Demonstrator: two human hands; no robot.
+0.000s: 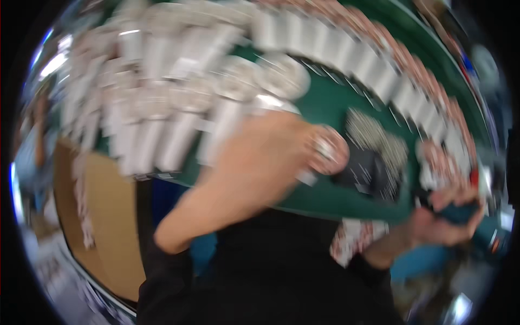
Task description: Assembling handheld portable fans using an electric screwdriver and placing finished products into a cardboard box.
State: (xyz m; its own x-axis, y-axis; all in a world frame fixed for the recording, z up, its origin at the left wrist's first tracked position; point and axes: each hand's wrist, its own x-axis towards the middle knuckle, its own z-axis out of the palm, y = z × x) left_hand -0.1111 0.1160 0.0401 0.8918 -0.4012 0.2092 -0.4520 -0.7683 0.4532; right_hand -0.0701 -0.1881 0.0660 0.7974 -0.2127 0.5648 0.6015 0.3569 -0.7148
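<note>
My left hand [260,157] reaches across the middle, smeared by motion. At its fingertips is a round copper-coloured part [330,151] with a pale centre, which the closed fingers seem to hold. Just right of it sit dark block-like pieces [368,170] and grey ribbed pieces [374,127] on the green table [325,103]. At the right edge my right hand [441,225] is curled around a dark teal object [460,213]; blur hides its kind. White pieces with round, coil-like tops [281,76] stand close beyond my left hand.
Rows of white blocks [330,43] with copper-coloured parts [390,40] curve along the far side. A cluster of copper-and-white parts [441,162] sits above my right hand. An open cardboard box [111,216] is at the left, below the table edge. Another person [35,157] is at far left.
</note>
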